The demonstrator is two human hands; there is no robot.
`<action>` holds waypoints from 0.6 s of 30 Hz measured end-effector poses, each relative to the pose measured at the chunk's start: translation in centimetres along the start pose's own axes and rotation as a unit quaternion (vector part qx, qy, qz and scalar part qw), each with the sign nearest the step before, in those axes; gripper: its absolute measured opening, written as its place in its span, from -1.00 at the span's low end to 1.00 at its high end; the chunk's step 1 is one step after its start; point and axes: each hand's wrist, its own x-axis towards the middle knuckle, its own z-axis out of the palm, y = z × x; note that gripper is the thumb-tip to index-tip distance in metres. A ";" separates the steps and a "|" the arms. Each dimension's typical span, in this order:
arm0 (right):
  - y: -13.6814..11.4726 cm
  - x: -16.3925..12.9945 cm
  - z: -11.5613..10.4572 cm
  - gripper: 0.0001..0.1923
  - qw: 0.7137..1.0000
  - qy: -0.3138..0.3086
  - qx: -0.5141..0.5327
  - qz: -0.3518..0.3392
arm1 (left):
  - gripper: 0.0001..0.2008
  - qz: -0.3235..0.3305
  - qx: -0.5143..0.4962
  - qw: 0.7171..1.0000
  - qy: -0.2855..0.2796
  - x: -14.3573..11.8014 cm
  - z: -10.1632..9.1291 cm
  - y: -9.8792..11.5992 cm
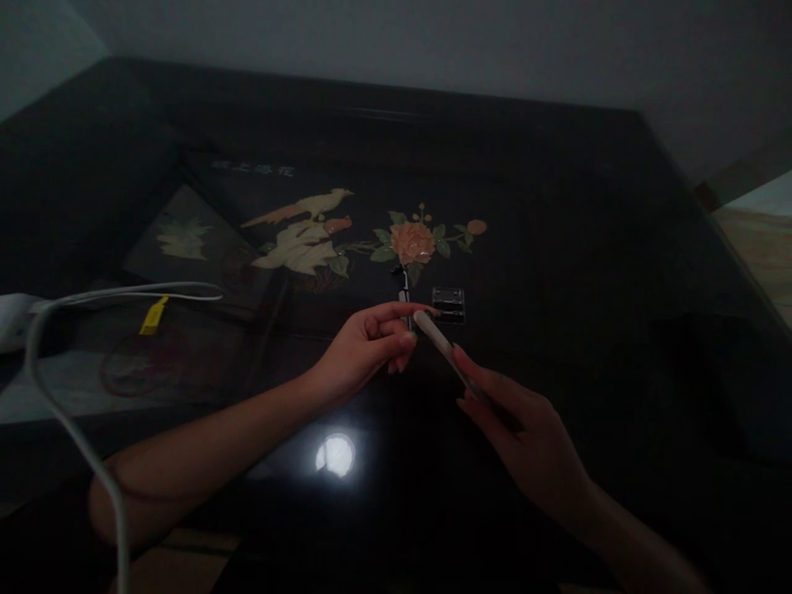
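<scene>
Over a glossy black table (587, 272) with a bird (303, 231) and flower (412, 241) inlay, both hands are up close together near the middle of the view. Right hand (525, 433) is pinching a pale nail file (442, 346) by its lower end, thumb on top, fingers curled under, so that one's clearly closed around the file. The file runs up and to the left at a slant, and its rounded tip sits right against the fingertips of the left hand (365, 346). Left hand has its fingers curled loosely inward and isn't gripping anything, index finger stretched out along the top with its nail touching the file tip.

Just behind the hands on the table: a small dark metal tool (404, 295) that's too dim to identify, and a little clear plastic case (448, 302) beside it. Off on the left a white cable (68, 421) loops across with a yellow tag (153, 315) on it. Round lamp glare (336, 454) reflects off the tabletop below the left wrist
</scene>
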 end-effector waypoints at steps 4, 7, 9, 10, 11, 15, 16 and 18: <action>-0.4 0.0 0.0 -0.46 0.999 -0.011 0.031 0.008 | -0.47 -0.002 -0.001 1.000 -0.002 0.0 -0.1 -0.2; -0.5 0.1 -0.1 -0.45 0.998 -0.011 0.053 0.013 | -0.48 0.000 -0.007 1.000 0.000 0.0 -0.1 -0.3; -0.5 0.2 -0.2 -0.46 0.998 -0.008 0.058 0.019 | -0.48 0.003 -0.010 1.000 0.000 0.0 -0.1 -0.4; -0.5 0.2 -0.2 -0.46 0.998 -0.006 0.058 0.024 | -0.48 0.003 -0.010 1.000 0.000 0.0 -0.1 -0.4; -0.5 0.3 -0.3 -0.47 0.998 -0.003 0.056 0.028 | -0.47 0.002 -0.009 1.000 -0.001 0.0 -0.1 -0.3; -0.2 0.5 -0.4 -0.49 0.999 0.005 0.039 0.037 | -0.44 -0.006 0.001 1.000 0.005 -0.1 0.0 -0.1; 0.0 0.5 -0.4 -0.50 0.999 0.008 0.033 0.038 | -0.44 -0.007 0.004 1.000 0.007 -0.1 0.1 0.0; 0.3 0.6 -0.4 -0.50 0.999 0.012 0.020 0.040 | -0.44 -0.004 0.007 1.000 0.010 -0.2 0.1 0.0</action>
